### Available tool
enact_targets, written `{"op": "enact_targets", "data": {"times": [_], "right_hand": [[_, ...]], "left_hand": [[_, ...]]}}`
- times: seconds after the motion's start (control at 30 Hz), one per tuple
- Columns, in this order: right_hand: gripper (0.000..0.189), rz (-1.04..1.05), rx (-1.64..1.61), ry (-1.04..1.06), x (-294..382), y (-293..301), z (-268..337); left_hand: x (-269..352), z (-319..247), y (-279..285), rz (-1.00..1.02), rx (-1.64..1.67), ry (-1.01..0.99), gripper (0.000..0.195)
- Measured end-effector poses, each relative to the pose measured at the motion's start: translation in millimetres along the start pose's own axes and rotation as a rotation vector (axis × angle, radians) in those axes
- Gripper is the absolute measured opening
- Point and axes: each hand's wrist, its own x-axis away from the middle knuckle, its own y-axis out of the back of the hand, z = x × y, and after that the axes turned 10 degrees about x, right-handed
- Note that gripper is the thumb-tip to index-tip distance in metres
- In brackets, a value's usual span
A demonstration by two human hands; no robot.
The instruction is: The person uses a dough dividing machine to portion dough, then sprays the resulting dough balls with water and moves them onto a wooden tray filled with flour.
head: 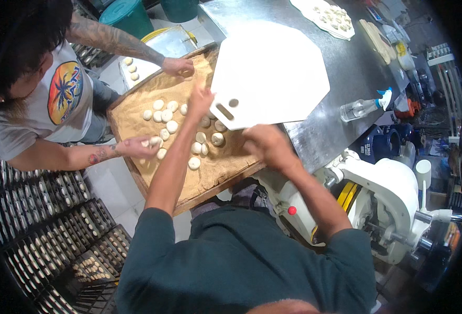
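Note:
A white many-sided board [272,74] with a handle slot and a round hole is held slantwise over the corner of a wooden tray [231,178] and the steel table. My left hand [200,103] grips its left edge near the slot. Below the board's lower edge is my right hand [269,147], blurred, its fingers curled; whether it grips the board I cannot tell. Round dough pieces [172,126] lie scattered on tan crumbs [191,188] in the tray, some partly hidden behind my left forearm and the board.
Across the tray, a co-worker's hand [138,147] holds dough pieces; their other hand [178,67] is over the crumbs. The steel table [313,145] bears a spray bottle [358,110] and dough-laden boards [325,17]. A white machine [395,176] stands right, racks of filled trays [54,219] left.

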Motion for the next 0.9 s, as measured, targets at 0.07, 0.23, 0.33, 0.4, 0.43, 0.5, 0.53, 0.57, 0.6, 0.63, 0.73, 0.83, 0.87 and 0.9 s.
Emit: {"op": "enact_targets", "data": {"times": [0.07,0.23,0.33,0.4,0.43,0.5,0.53,0.57,0.6,0.63,0.73,0.83,0.87,0.9], "right_hand": [[0.041,-0.16,0.156,-0.157,-19.3,17.1,-67.6],[0.073,0.138,0.555,-0.482,-35.3,51.9,-175.0],[0.085,0.198,0.55,-0.487,-23.4,39.2,-169.1],[0.089,0.111,0.57,-0.443,-17.3,9.1,-177.0],[0.088,0.095,0.557,-0.468,-22.6,1.1,-181.4],[0.088,0.056,0.53,-0.523,-42.7,-10.6,-179.3],[0.084,0.018,0.494,-0.529,-55.3,-9.5,-180.1],[0.083,0.01,0.476,-0.521,-68.4,-7.8,-181.9],[0.082,0.0,0.465,-0.526,-78.6,-3.5,-187.6],[0.081,-0.008,0.457,-0.535,-85.9,0.4,-192.1],[0.073,-0.267,0.466,-0.497,-93.1,-3.0,-182.1],[0.066,-0.483,0.117,-0.428,-56.1,6.4,-104.0],[0.061,-0.429,0.061,-0.435,-29.6,-0.9,-79.1],[0.056,-0.376,-0.008,-0.435,-1.7,-12.7,-52.6]], "left_hand": [[-2.6,-30.9,-5.6,-0.148,-0.048,-0.355,0.072],[51.8,-24.0,-29.7,-0.154,-0.163,-0.387,0.069],[113.5,37.6,-31.4,-0.156,-0.178,-0.393,0.049],[157.4,96.7,-31.4,-0.134,-0.125,-0.277,0.046],[178.1,102.4,-30.8,-0.08,-0.13,-0.226,0.045],[210.0,109.5,-28.2,0.008,-0.143,-0.175,0.042],[219.4,110.6,-29.5,0.044,-0.148,-0.183,0.041],[221.3,111.7,-29.7,0.085,-0.156,-0.193,0.039],[217.0,105.2,-32.2,0.151,-0.11,-0.176,0.038],[216.5,96.0,-35.8,0.224,-0.064,-0.156,0.037],[213.7,52.2,-41.7,0.386,0.123,-0.284,0.035],[218.8,-23.2,-40.5,0.529,0.292,-0.65,0.035],[223.6,-47.2,-40.0,0.633,0.382,-0.731,0.04],[231.9,-77.9,-42.5,0.765,0.545,-0.852,0.048]]}}
